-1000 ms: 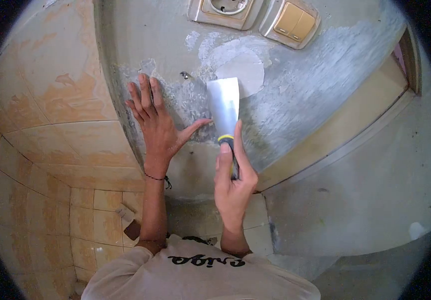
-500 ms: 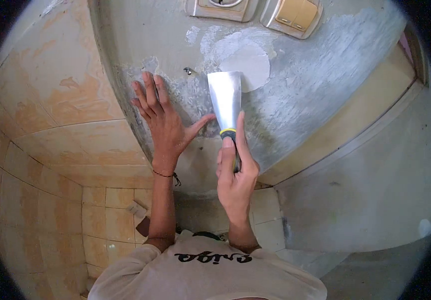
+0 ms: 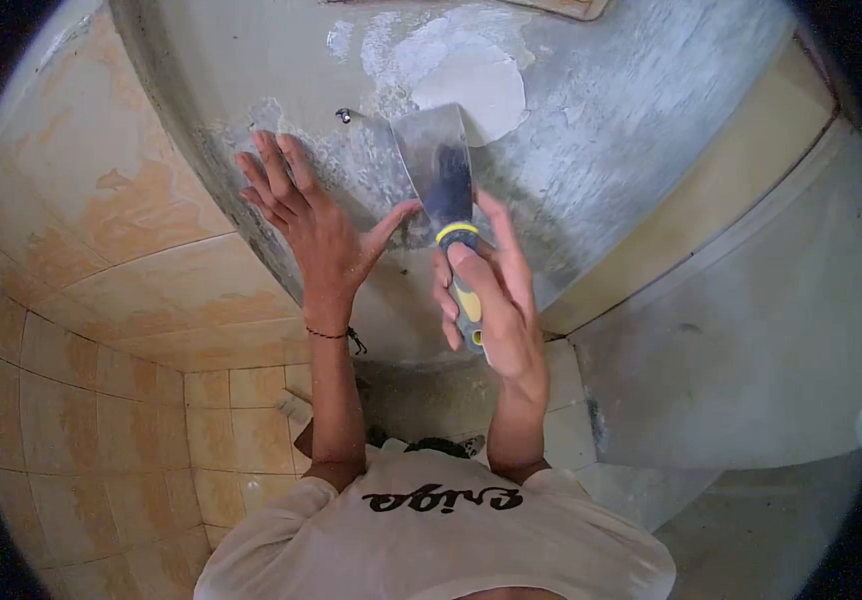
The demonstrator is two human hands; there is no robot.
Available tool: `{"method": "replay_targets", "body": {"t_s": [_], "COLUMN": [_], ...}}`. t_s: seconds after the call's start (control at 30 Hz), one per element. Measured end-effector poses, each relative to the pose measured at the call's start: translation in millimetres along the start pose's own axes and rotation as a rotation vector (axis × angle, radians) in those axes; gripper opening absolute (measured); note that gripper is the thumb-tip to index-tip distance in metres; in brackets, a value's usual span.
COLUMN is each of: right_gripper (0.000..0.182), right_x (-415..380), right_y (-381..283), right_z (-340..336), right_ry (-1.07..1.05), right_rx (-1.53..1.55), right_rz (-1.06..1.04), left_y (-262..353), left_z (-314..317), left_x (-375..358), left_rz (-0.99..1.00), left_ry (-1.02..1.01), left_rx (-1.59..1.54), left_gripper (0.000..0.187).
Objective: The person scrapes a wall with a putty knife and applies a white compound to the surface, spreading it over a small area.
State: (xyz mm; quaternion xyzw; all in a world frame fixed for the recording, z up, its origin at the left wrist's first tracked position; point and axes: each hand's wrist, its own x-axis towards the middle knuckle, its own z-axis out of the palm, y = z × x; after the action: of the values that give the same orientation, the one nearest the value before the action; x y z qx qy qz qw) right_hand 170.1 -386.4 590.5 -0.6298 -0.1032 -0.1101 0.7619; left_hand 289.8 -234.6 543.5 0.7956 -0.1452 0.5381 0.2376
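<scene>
My right hand (image 3: 486, 295) grips the grey and yellow handle of a putty knife (image 3: 438, 175), whose wide steel blade points up at the grey wall (image 3: 591, 150). The blade's tip lies at the lower left edge of a pale round patch of filler (image 3: 476, 85). My left hand (image 3: 316, 225) is pressed flat on the wall just left of the blade, fingers spread, thumb reaching toward the knife. A small screw or hook (image 3: 344, 115) sticks out of the wall above the left hand.
Beige tiles (image 3: 121, 250) cover the adjoining wall on the left and the floor below. A cream door frame (image 3: 711, 190) runs diagonally on the right, with a grey door panel (image 3: 751, 360) beyond it. A switch plate's edge (image 3: 566, 8) shows at the top.
The view has tilted down, so the socket and switch slid out at the top. My right hand turned the knife, the blade now looks dark and angled, and the handle shows more.
</scene>
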Motion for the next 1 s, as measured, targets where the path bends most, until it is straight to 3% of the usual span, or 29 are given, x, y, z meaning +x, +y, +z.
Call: {"method": "replay_targets", "body": {"t_s": [0.07, 0.2, 0.4, 1.0], "right_gripper": [0.048, 0.029, 0.034, 0.033], "right_x": [8.1, 26.0, 15.1, 7.0], "right_y": [-1.2, 14.3, 14.1, 17.0], "right_z": [1.9, -0.2, -3.1, 12.1], "right_ry": [-0.057, -0.135, 0.062, 0.106], "right_rx": [0.122, 0.131, -0.329, -0.502], "right_rz": [0.143, 0.093, 0.031, -0.023], "left_y": [-1.5, -2.6, 1.3, -1.0], "left_z": [1.7, 1.4, -0.5, -0.1], "left_x": [0.2, 0.4, 2.9, -0.1], "left_rz": [-0.004, 0.004, -0.012, -0.003], "left_ry": [0.003, 0.003, 0.006, -0.009], "left_rx": [0.013, 0.008, 0.016, -0.003], "left_gripper": [0.143, 0.144, 0.145, 0.142]}}
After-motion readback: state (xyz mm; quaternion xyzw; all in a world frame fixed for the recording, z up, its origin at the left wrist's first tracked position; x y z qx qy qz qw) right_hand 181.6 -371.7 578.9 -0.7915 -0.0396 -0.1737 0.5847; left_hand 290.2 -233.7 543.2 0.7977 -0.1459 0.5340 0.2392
